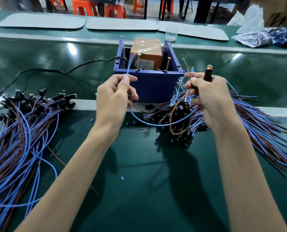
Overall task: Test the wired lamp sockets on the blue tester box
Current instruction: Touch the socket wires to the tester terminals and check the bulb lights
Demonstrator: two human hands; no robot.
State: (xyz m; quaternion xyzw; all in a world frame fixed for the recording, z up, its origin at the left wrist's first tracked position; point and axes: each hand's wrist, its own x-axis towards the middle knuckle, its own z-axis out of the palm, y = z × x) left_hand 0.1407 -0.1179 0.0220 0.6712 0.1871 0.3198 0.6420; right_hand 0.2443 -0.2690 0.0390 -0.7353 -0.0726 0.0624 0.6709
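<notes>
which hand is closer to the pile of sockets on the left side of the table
Left. The left hand is right of the left pile, by the blue tester box; the right hand is farther right.

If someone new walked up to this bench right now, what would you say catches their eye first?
Probably the blue tester box at the centre, with an orange block inside and two screws standing at its front rim. Just before it, the left hand pinches a blue wire, while the right hand holds a black lamp socket upright, its bulb glowing orange. Heaps of blue and brown wired sockets spread on the green bench at both sides.
</notes>
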